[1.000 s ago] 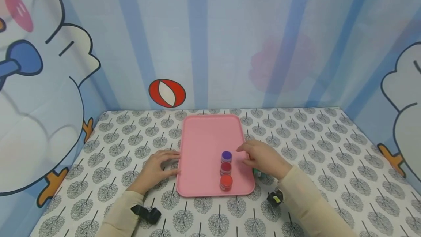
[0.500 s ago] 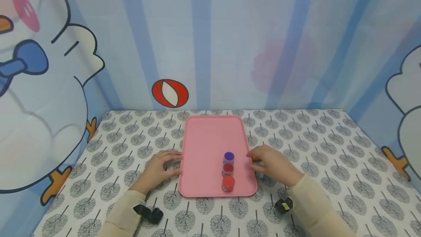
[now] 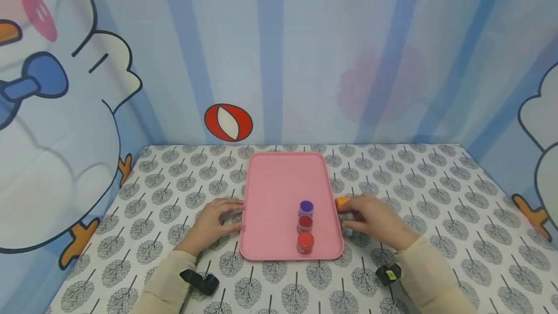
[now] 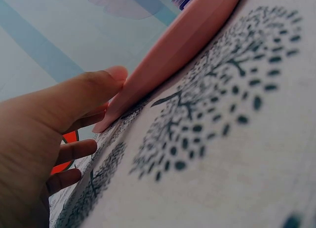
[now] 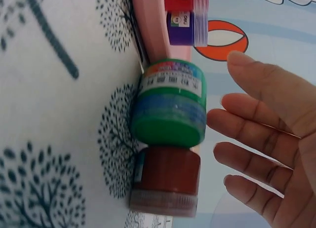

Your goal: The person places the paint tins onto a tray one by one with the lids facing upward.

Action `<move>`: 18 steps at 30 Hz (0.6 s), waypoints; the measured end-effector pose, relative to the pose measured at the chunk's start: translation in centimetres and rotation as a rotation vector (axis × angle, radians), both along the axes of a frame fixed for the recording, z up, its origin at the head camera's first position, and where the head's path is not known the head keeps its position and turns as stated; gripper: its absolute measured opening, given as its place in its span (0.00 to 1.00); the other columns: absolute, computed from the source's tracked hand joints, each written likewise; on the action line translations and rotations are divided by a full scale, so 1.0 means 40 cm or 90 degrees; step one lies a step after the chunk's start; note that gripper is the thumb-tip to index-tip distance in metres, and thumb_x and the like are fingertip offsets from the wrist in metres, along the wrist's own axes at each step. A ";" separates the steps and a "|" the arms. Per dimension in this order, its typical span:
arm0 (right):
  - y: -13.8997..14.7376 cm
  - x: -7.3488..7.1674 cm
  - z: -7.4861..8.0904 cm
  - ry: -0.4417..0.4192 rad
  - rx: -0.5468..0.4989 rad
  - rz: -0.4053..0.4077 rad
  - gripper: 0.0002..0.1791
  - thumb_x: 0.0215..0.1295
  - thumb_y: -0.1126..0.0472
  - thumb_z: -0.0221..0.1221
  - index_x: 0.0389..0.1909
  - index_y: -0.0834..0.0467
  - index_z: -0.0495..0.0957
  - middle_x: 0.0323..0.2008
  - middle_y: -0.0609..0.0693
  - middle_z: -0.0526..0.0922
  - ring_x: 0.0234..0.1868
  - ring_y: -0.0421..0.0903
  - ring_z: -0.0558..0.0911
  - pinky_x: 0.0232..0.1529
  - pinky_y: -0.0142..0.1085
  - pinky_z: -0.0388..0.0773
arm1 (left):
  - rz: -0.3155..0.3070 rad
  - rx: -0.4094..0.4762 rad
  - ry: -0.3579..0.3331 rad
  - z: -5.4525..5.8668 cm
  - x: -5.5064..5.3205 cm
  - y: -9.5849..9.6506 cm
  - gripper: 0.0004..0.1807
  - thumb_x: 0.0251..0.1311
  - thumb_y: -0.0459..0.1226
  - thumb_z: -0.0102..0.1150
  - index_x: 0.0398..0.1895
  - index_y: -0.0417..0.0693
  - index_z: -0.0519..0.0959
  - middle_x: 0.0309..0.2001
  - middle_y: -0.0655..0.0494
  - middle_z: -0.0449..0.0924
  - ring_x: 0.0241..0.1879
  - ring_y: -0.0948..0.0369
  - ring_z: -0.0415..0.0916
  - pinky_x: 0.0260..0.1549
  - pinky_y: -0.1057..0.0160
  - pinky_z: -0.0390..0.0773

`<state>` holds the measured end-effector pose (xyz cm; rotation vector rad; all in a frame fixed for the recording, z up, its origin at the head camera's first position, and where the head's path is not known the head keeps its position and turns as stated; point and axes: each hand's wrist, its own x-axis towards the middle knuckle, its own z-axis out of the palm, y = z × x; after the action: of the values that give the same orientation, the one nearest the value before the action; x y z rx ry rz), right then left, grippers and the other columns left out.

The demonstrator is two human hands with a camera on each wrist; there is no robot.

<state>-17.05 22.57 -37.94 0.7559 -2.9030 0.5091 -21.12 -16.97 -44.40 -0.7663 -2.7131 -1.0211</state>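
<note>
My left hand (image 3: 213, 222) has its fingertips right at the left rim of a pink tray (image 3: 283, 173); its thumb touches the tray's side in the left wrist view. Just off the tray's right edge, my right hand (image 3: 378, 219) hovers with loosely bent fingers over a few small paint jars. The right wrist view shows a green jar (image 5: 170, 109) lying tipped and a brownish-red jar (image 5: 168, 176) beside it, the fingers apart from both. An orange jar (image 3: 341, 203) peeks out past my right fingertips, partly hidden.
On the tray's right half stand a purple-lidded jar (image 3: 306, 206), a dark red one (image 3: 305, 223) and a bright red one (image 3: 305, 242) in a row. A tree-print cloth (image 3: 174, 193) covers the table, backed by a blue cartoon curtain (image 3: 314, 62).
My right hand has drawn back from over the tray to the jars at its right, uncovering the orange one. The left hand stays at the tray's rim; the view has shifted slightly.
</note>
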 end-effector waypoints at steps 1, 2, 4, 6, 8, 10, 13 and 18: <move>0.003 0.001 0.000 -0.007 0.001 -0.003 0.19 0.52 0.53 0.69 0.45 0.55 0.82 0.41 0.47 0.86 0.40 0.42 0.79 0.42 0.37 0.82 | 0.000 0.001 -0.002 0.000 0.001 0.001 0.26 0.48 0.48 0.72 0.52 0.53 0.81 0.59 0.53 0.78 0.62 0.50 0.72 0.64 0.42 0.66; 0.006 0.003 0.001 -0.016 0.001 -0.009 0.19 0.52 0.53 0.69 0.44 0.55 0.82 0.41 0.46 0.85 0.39 0.41 0.79 0.42 0.36 0.81 | 0.001 0.002 -0.003 0.001 0.002 0.001 0.26 0.48 0.48 0.72 0.52 0.53 0.81 0.59 0.53 0.78 0.61 0.50 0.72 0.64 0.42 0.66; 0.012 0.005 0.004 -0.038 0.002 -0.019 0.19 0.51 0.52 0.70 0.43 0.54 0.83 0.38 0.45 0.84 0.38 0.40 0.78 0.41 0.33 0.80 | 0.001 0.003 -0.005 0.002 0.003 0.002 0.26 0.48 0.48 0.72 0.52 0.53 0.81 0.59 0.53 0.78 0.61 0.50 0.72 0.64 0.42 0.66; 0.016 0.007 0.007 -0.057 0.005 -0.025 0.19 0.49 0.51 0.70 0.42 0.54 0.83 0.36 0.44 0.83 0.37 0.39 0.76 0.39 0.32 0.78 | -0.001 0.002 -0.005 0.002 0.003 0.003 0.26 0.48 0.48 0.72 0.52 0.52 0.81 0.59 0.53 0.78 0.61 0.50 0.72 0.64 0.42 0.66; 0.020 0.009 0.010 -0.069 0.008 -0.028 0.19 0.48 0.50 0.71 0.41 0.53 0.83 0.33 0.41 0.81 0.36 0.38 0.74 0.38 0.30 0.76 | -0.003 0.003 -0.004 0.003 0.003 0.002 0.26 0.48 0.48 0.72 0.52 0.52 0.81 0.59 0.53 0.79 0.61 0.50 0.72 0.64 0.42 0.66; 0.022 0.009 0.013 -0.073 0.017 -0.018 0.18 0.47 0.50 0.71 0.40 0.52 0.83 0.30 0.39 0.80 0.34 0.37 0.72 0.36 0.28 0.73 | -0.002 0.003 -0.003 0.003 0.003 0.002 0.26 0.48 0.47 0.72 0.52 0.52 0.81 0.59 0.53 0.79 0.61 0.50 0.72 0.64 0.42 0.67; 0.025 0.009 0.014 -0.071 0.032 -0.006 0.18 0.46 0.51 0.72 0.39 0.52 0.83 0.31 0.37 0.81 0.35 0.37 0.72 0.37 0.29 0.72 | -0.004 0.005 0.004 0.004 0.003 0.001 0.26 0.47 0.47 0.72 0.52 0.51 0.82 0.58 0.52 0.79 0.61 0.50 0.72 0.64 0.42 0.67; 0.030 0.010 0.015 -0.062 0.064 -0.006 0.22 0.43 0.52 0.74 0.41 0.52 0.83 0.39 0.42 0.85 0.40 0.39 0.76 0.45 0.38 0.78 | -0.005 0.003 0.004 0.002 0.002 0.000 0.27 0.46 0.47 0.72 0.52 0.52 0.81 0.59 0.52 0.79 0.61 0.50 0.72 0.64 0.41 0.66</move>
<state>-16.64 23.79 -37.35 0.7509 -3.0413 0.4126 -21.06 -16.96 -44.33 -0.7798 -2.7031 -1.0244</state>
